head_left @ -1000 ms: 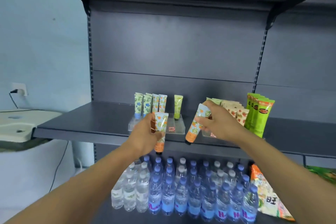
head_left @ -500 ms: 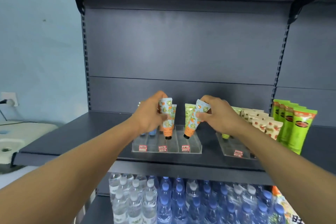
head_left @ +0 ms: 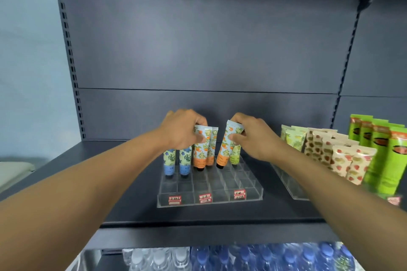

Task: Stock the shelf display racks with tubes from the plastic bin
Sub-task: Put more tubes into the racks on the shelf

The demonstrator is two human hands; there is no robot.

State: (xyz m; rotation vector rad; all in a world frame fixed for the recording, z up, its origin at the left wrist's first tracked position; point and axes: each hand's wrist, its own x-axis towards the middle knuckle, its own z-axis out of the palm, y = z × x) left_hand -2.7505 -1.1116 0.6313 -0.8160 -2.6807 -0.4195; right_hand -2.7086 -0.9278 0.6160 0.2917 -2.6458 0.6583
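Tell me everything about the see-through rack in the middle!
The clear rack looks like acrylic, split by thin walls into a grid of small cells. It sits on the dark shelf, sloping up toward the back. Three red price labels line its front edge. Only the back rows hold tubes standing cap down; the front cells are empty.

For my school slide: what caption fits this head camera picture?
Left hand and right hand each set an orange tube into the clear rack.

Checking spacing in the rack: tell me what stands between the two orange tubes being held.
In the head view, one more orange tube stands between the left-held tube and the right-held tube.
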